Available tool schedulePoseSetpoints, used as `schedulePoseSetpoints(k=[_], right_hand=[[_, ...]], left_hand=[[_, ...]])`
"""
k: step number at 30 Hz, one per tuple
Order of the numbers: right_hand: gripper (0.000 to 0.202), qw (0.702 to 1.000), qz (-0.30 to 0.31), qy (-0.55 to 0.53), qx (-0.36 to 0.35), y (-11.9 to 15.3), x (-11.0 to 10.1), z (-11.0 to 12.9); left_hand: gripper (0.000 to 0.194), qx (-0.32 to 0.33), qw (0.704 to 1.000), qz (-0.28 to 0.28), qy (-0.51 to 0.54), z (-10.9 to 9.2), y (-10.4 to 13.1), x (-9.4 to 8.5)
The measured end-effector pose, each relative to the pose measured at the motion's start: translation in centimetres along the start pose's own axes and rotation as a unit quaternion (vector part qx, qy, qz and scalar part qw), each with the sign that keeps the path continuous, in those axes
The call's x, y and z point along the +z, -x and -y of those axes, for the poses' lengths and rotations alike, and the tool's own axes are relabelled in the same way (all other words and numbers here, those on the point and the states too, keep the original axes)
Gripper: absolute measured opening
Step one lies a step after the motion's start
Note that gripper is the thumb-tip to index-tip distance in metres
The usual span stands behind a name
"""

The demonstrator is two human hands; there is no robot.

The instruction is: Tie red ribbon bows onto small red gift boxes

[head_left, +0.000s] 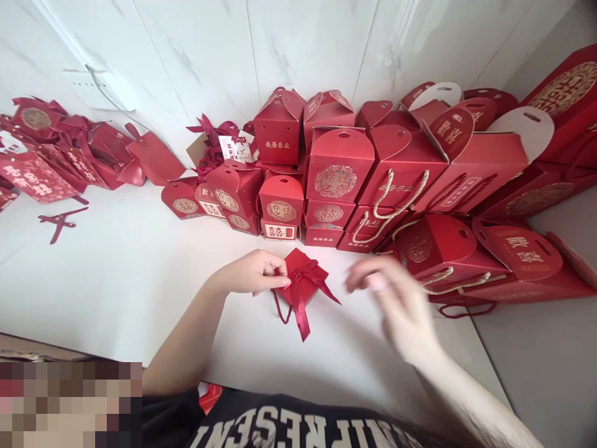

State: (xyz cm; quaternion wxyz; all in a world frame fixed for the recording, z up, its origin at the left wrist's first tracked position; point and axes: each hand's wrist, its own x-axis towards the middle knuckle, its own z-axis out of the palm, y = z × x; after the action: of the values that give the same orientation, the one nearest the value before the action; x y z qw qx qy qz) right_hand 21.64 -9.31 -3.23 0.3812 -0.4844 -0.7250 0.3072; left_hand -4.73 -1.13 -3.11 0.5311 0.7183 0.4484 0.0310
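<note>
The bow (304,272) on the box (295,256) looks tied; perhaps straightening remains. Left hand (254,272) pinches the bow; right hand (396,298) is blurred, closure unclear.

The small gift box (295,256) looks like smooth card with a soft sheen. Over it lies satin ribbon (303,320), glossy and cloth-like, and a twisted textile cord (278,308) hangs at its left edge. Beyond the gift box, stacked cartons (373,149) show smooth coated card with shiny gold print, some with coarse cream rope handles (379,214). Beneath it, the tabletop (116,267) is smooth and faintly reflective; farthest behind it, marbled wall tiles (209,50) gleam. Nearest the wearer's side of it, the black shirt (242,398) is matt cloth.
</note>
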Motion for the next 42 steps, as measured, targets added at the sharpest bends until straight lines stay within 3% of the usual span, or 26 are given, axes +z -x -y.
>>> schedulePoseSetpoints(k=[3, 5, 7, 11, 16, 19, 23, 26, 30, 34, 36, 38, 40, 42], right_hand=[[0.046, 0.977, 0.17, 0.078, 0.097, 0.1, 3.6, -0.9], [0.048, 0.965, 0.207, 0.079, 0.137, 0.0, 5.5, -1.5], [0.047, 0.961, 0.231, -0.018, 0.153, -0.3, 6.2, -2.1], [0.049, 0.914, 0.296, -0.232, 0.152, -0.9, 5.0, -3.1], [0.053, 0.884, 0.327, -0.29, 0.167, -1.6, 3.0, -4.5], [0.05, 0.893, 0.323, -0.275, 0.148, -1.9, 2.6, -5.2], [0.052, 0.92, 0.314, -0.219, 0.085, -1.9, 2.9, -5.8], [0.05, 0.915, 0.342, -0.199, 0.082, -1.6, 3.6, -5.8], [0.043, 0.903, 0.391, -0.167, 0.066, -1.4, 2.9, -5.9], [0.023, 0.87, 0.48, -0.081, 0.079, -2.1, -0.8, -5.7], [0.026, 0.88, 0.464, -0.036, 0.1, -2.8, -2.5, -5.5], [0.03, 0.918, 0.385, -0.005, 0.09, -3.8, -3.1, -5.1], [0.035, 0.95, 0.302, 0.001, 0.083, -4.7, -2.5, -4.9], [0.037, 0.961, 0.265, -0.015, 0.08, -5.3, -1.2, -4.8]], left_hand=[[0.033, -0.018, 1.0, 0.009, -0.001, -0.4, 0.1, 0.0], [0.031, -0.017, 1.0, 0.016, 0.0, -0.7, 0.2, 0.0], [0.029, -0.018, 1.0, 0.022, 0.006, -0.7, 0.4, -0.1], [0.03, -0.023, 0.999, 0.023, 0.035, -0.1, 0.5, -0.5], [0.033, -0.018, 0.998, 0.027, 0.05, 0.5, 0.3, -0.7], [0.038, -0.015, 0.998, -0.014, 0.053, 0.6, 0.0, -0.3], [0.041, -0.001, 0.992, -0.111, 0.063, 0.9, -0.6, 0.6], [0.042, 0.014, 0.986, -0.147, 0.071, 1.3, -1.0, 1.2], [0.042, 0.026, 0.989, -0.133, 0.052, 1.4, -0.8, 1.4], [0.038, 0.012, 0.997, -0.06, 0.044, 1.2, 0.2, 0.9], [0.037, -0.005, 0.998, -0.01, 0.054, 1.1, 0.7, 0.6], [0.037, -0.019, 0.998, 0.032, 0.06, 0.9, 1.1, 0.4], [0.037, -0.025, 0.996, 0.064, 0.064, 0.9, 1.4, 0.3], [0.037, -0.023, 0.993, 0.095, 0.068, 0.9, 1.7, 0.3]])
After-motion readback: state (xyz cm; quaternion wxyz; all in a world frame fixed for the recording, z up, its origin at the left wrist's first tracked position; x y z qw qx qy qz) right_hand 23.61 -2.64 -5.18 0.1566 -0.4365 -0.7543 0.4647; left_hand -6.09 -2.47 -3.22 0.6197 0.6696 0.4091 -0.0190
